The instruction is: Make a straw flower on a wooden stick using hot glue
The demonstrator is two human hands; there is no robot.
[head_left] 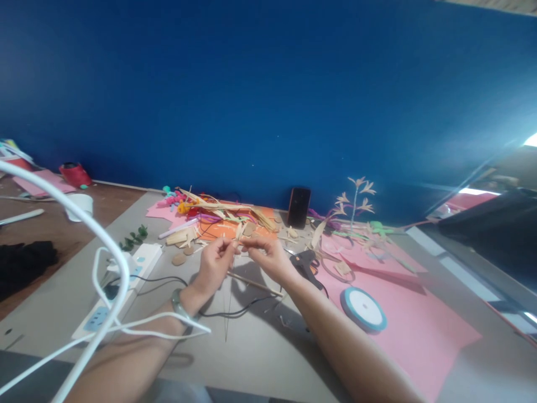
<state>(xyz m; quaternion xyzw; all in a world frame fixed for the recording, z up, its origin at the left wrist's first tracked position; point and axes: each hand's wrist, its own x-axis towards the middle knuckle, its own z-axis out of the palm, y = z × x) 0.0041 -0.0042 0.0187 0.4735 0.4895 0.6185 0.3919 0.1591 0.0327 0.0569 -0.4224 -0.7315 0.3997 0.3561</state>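
Observation:
My left hand (215,263) and my right hand (268,254) meet above the grey table (260,347), fingertips pinched together on a small pale strip of dried leaf (242,242). A thin stick hangs down from the left hand's pinch towards the table. My left wrist wears a green bangle (179,307). A wooden skewer (254,284) lies on the table just below the hands. A black glue gun (305,262) rests right beside my right wrist.
A white power strip (121,288) and white cables lie at left. Pink paper (403,324) carries a teal ribbon spool (363,309). A heap of dried leaves and coloured scraps (218,215), a black phone (299,207) and a paper flower sprig (356,201) stand by the blue wall.

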